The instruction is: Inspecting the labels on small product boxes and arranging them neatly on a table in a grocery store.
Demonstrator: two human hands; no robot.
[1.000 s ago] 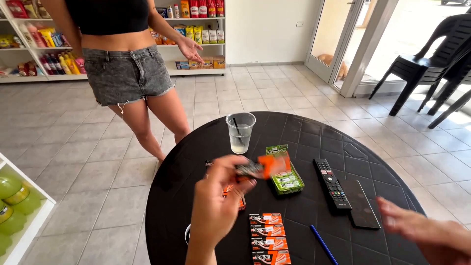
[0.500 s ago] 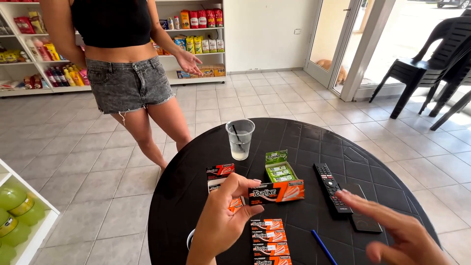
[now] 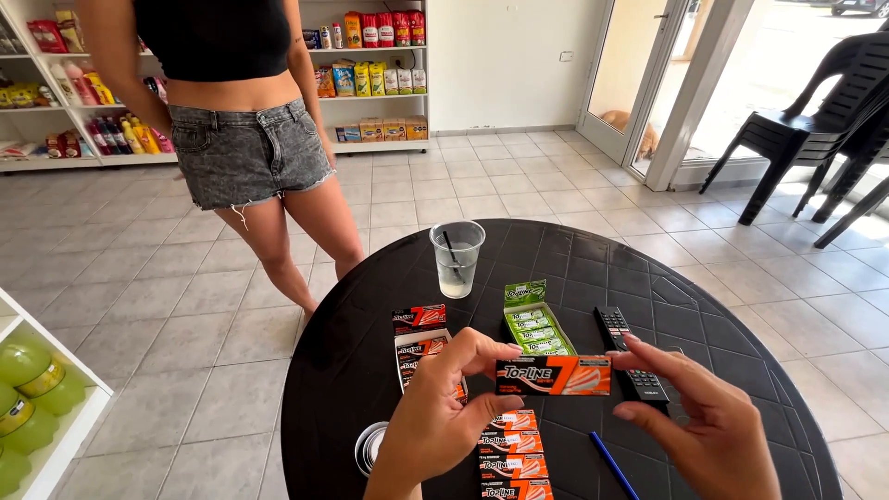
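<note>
Orange gum pack [image 3: 553,376] sits level between both hands above the round black table [image 3: 741,306]: the left hand [image 3: 444,407] pinches its left end with thumb and fingers, and the right hand [image 3: 708,417] closes fingertips on its right end. Judging by this, the pack is being held up and turned over for a look; any next handling calls for a steady two-sided pinch so the slim pack does not twist or slip.

Below it, a row of matching orange packs [image 3: 515,456] lies on the table near the person's edge. An open orange carton [image 3: 421,347] and an open green carton [image 3: 535,324] of gum lie just beyond, with a black remote [image 3: 620,338] to the right and a blue pen [image 3: 611,463] nearer. A clear plastic cup [image 3: 457,257] with a stirrer stands farther back.

The room is a small shop with pale floor tiles [image 3: 139,278], stocked shelves [image 3: 380,74] along the wall, black chairs [image 3: 824,111] by the glass door, and another person [image 3: 241,139] standing beside the table.
</note>
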